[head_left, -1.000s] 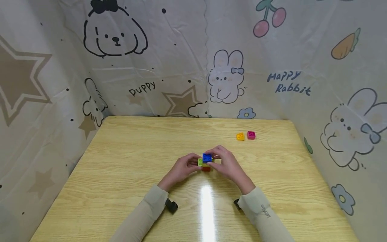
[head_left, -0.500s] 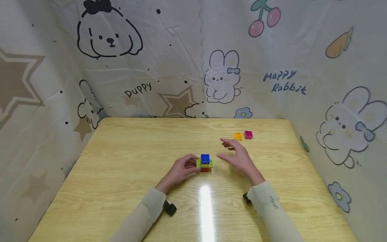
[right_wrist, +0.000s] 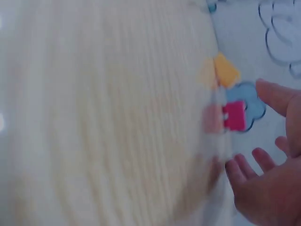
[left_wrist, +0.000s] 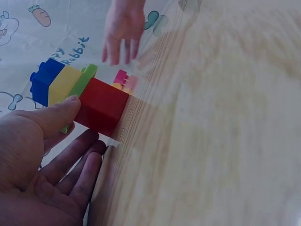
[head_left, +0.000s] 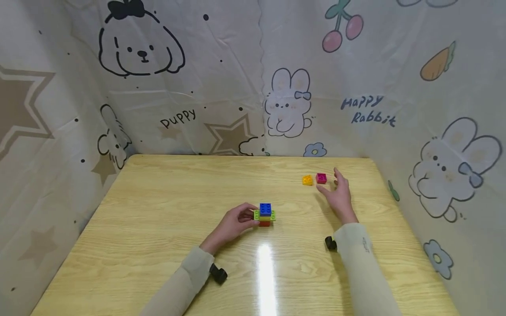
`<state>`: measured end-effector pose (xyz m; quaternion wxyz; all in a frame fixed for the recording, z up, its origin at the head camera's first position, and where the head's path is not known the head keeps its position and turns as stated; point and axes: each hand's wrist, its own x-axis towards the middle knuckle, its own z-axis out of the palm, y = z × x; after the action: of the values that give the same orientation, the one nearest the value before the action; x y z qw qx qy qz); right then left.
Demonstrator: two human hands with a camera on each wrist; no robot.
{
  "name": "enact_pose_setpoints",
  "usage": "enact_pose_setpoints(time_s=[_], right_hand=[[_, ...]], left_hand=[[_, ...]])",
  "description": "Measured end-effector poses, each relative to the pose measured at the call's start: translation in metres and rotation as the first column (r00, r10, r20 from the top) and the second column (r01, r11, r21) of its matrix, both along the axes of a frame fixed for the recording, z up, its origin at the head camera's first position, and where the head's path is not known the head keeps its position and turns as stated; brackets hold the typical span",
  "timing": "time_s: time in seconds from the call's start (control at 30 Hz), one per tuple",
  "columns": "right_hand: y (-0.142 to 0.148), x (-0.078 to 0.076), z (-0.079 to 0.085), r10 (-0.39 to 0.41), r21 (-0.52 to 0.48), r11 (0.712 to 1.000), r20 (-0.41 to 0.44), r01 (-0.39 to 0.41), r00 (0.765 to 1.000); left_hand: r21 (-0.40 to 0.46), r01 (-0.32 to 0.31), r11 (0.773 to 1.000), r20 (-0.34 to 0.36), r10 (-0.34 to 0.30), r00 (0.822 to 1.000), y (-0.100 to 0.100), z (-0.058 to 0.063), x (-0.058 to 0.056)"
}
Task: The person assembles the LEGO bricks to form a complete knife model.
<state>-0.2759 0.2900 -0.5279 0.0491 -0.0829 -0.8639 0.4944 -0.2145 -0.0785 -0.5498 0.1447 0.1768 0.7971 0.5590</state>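
Near the middle of the table stands a stack of toy building bricks: a red brick [left_wrist: 101, 106] at the bottom, a lime green plate [left_wrist: 84, 81], a yellow brick [left_wrist: 65, 84] and a blue brick [head_left: 265, 209] on top. My left hand [head_left: 233, 221] holds the stack from its left side, thumb at the green plate. At the back right, my right hand [head_left: 340, 197] is spread beside a magenta brick [head_left: 321, 178], thumb and fingers apart with nothing between them. An orange-yellow brick [head_left: 307, 180] with a slanted side lies just left of the magenta one.
The wooden table [head_left: 178, 188] ends at the back against a patterned cloth [head_left: 221, 87], which also hangs on both sides. A black wrist camera [head_left: 218, 274] sits under the left sleeve, another black camera [head_left: 330, 243] by the right sleeve.
My right hand has let go of the blue brick on the stack and moved right and away to the loose bricks. My left hand keeps its place at the stack.
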Motion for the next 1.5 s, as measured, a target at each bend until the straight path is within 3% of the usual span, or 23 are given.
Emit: enact_pose_setpoints(time_s=[0.13,0.2,0.4,0.53,0.67,0.8,1.1,1.5], right_hand=[[0.010,-0.007,-0.008,-0.017,-0.181,0.983,0.094,0.034,0.995],[0.013,-0.011,-0.010,-0.021,-0.226,0.973,0.110,0.046,0.994],[0.010,-0.029,-0.015,0.017,-0.204,0.979,0.084,0.001,0.996],[0.005,-0.037,-0.015,-0.026,-0.164,0.986,0.092,0.041,0.995],[0.005,-0.036,-0.014,-0.076,-0.140,0.986,0.111,0.092,0.991],[0.009,-0.034,-0.015,-0.096,-0.183,0.976,0.120,0.117,0.988],[0.024,-0.034,-0.020,-0.071,-0.430,0.895,0.120,0.116,0.990],[0.023,-0.036,-0.021,-0.048,-0.347,0.934,0.119,0.087,0.992]], left_hand=[[0.006,0.006,1.000,0.006,-0.006,1.000,-0.001,-0.001,0.002],[0.013,0.014,1.000,0.001,-0.014,1.000,0.000,-0.002,0.003],[0.004,-0.008,1.000,0.005,0.008,1.000,0.000,-0.001,0.004],[0.008,0.001,1.000,0.007,-0.001,1.000,0.001,0.001,0.003],[0.000,0.022,1.000,0.015,-0.022,1.000,0.002,0.000,0.001],[0.004,0.023,1.000,0.007,-0.023,1.000,0.002,-0.002,0.000],[0.018,0.015,1.000,-0.020,-0.015,1.000,0.000,-0.005,0.000],[0.000,0.007,1.000,-0.023,-0.007,1.000,-0.001,-0.004,0.000]])
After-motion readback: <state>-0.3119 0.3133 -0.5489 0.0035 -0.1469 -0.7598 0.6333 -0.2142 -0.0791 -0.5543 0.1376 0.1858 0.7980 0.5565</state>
